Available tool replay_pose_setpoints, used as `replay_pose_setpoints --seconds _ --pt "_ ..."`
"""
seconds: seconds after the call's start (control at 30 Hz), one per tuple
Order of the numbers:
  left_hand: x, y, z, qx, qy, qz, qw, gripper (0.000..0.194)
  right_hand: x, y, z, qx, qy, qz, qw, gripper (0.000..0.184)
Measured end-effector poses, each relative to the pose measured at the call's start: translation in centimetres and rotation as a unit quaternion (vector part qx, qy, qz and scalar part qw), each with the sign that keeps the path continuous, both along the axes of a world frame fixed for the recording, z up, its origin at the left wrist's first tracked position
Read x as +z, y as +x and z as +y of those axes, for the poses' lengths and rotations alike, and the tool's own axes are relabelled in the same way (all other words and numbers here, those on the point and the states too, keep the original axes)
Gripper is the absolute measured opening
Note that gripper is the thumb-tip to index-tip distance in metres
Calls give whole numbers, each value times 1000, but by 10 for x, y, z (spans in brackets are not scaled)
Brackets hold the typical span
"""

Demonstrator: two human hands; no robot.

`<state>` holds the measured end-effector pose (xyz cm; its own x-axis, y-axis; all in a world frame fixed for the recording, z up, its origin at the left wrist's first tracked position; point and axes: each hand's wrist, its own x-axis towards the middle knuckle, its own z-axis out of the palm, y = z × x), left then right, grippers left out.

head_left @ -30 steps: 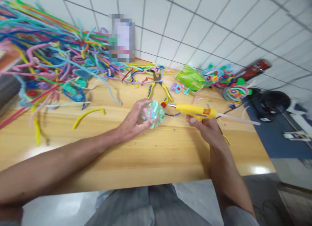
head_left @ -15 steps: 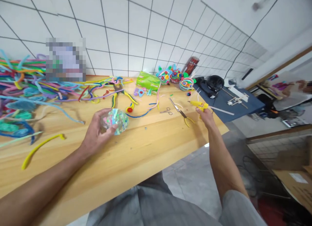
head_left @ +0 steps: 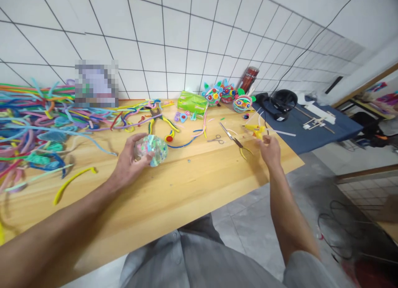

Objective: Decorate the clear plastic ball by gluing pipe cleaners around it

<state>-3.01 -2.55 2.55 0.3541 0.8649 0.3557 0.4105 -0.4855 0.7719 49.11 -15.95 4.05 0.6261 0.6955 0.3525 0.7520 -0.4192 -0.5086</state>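
Note:
My left hand is wrapped round a clear round ball with colourful bits showing in it, held above the table. On the right, my right hand is closed, its fingertips curled right beside a yellow glue gun. A thin dark cord runs down towards those fingers; blur hides what they pinch. Left of this hand lie yellow-handled pliers, a pen-like tool and small scissors. Beyond the ball are larger yellow-and-black pliers and a red-and-yellow disc.
Tangled pipe cleaners cover the wooden table's left side. Along the tiled wall stand a green packet, decorated animal-head balls and a red flask. A blue-covered table with a black headset-like device adjoins on the right.
The view has shifted, so the table's things sit further right. My right hand was round the glue gun's handle and has slid rightward off it. My left hand keeps the ball.

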Motion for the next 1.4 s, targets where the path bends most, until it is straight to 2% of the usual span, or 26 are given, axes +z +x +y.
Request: replay_pose_setpoints --seconds 0.1,0.2,0.27,0.33,0.43,0.5,0.67,0.77,0.87,0.93,1.03,1.1,1.23,1.4 --pt "9 5 7 -15 -9 -8 1000 58 -1 -35 2 91 32 17 995 37" --pt "11 10 9 -23 -7 -15 1000 56 6 -78 24 211 35 31 976 28" --pt "7 10 8 -29 0 -20 999 56 12 -101 43 291 10 10 957 23" --pt "1 9 7 -36 13 -28 999 54 16 -112 61 340 -48 -43 938 20" --pt "-10 6 6 -53 34 -54 997 52 12 -110 83 346 -138 -108 922 20" --pt "-15 5 7 -69 47 -69 994 53 4 -103 93 338 -166 -115 919 17" --pt "-19 8 12 -89 82 -75 990 55 -12 -93 109 325 -164 -116 924 10" --pt "-21 10 12 -94 113 -90 985 56 -7 -99 106 309 -141 -118 933 14" --pt "-23 11 13 -88 130 -97 983 57 14 -123 95 300 -76 -86 947 23" --pt "-23 10 14 -80 130 -96 984 58 32 -152 87 332 -20 -37 942 22" --pt "-23 8 16 -71 131 -94 984 56 57 -205 84 416 20 -9 909 14" --pt "-23 6 17 -70 131 -92 985 55 66 -236 88 478 39 1 877 8" --pt "-23 6 17 -74 123 -95 985 54 60 -273 99 547 66 5 835 3" --pt "-24 6 17 -83 115 -101 985 56 42 -279 103 573 72 -28 816 7"
